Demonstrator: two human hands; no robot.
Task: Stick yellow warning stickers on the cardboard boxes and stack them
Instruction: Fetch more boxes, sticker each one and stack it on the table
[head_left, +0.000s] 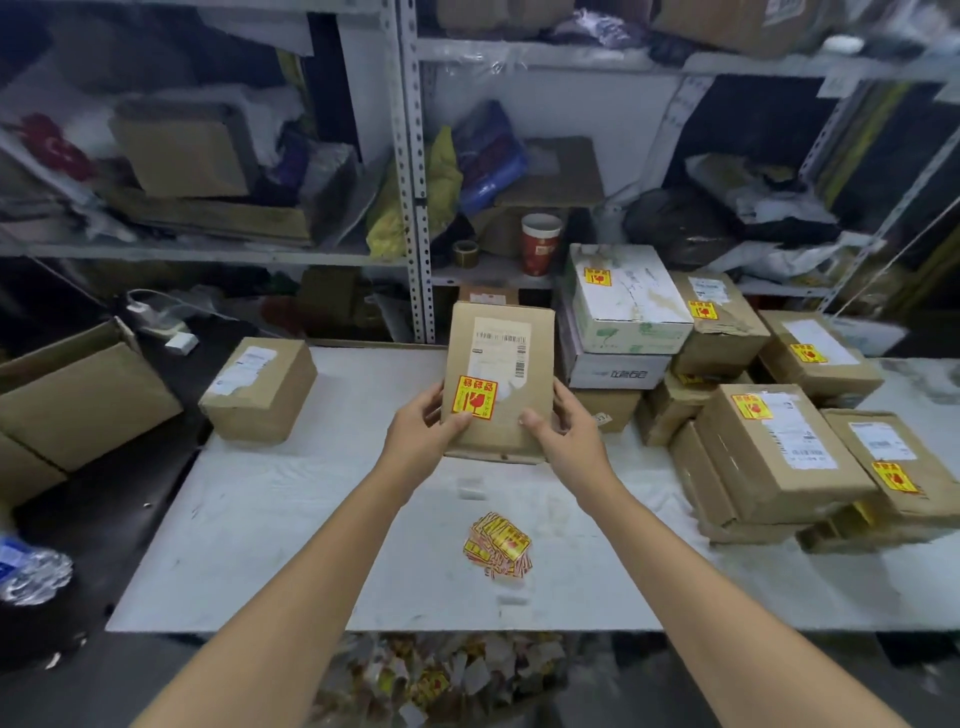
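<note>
Currently, both hands grip one cardboard box (498, 374) over the white table (260, 545). The left hand (426, 421) is clamped on its left edge and the right hand (563, 426) on its right edge, thumbs on the face. A yellow warning sticker (474, 397) sits at its lower-left corner. Loose stickers (498, 543) lie nearer the person. Stickered boxes (779, 441) are stacked at right, and an unstickered box (260, 389) stands at left.

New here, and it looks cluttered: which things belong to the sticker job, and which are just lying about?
Job: held box, sticker pile, stickered stack, unstickered box.
Lying about: red cup, tape roll, white plug.
</note>
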